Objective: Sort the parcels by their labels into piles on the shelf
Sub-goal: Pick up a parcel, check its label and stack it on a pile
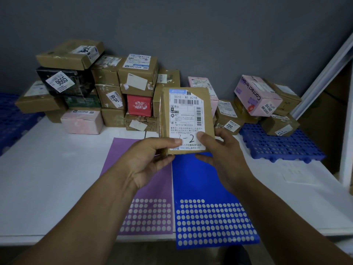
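Two-handed grip, fingers (168, 142) clamped on the parcel (186, 119) at its lower edge. Reading its label (188, 106); next, probably place on matching pile.

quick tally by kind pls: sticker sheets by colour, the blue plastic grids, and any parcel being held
purple dot-sticker sheet: 1
blue dot-sticker sheet: 1
blue perforated plastic grids: 2
held cardboard parcel: 1
total: 5
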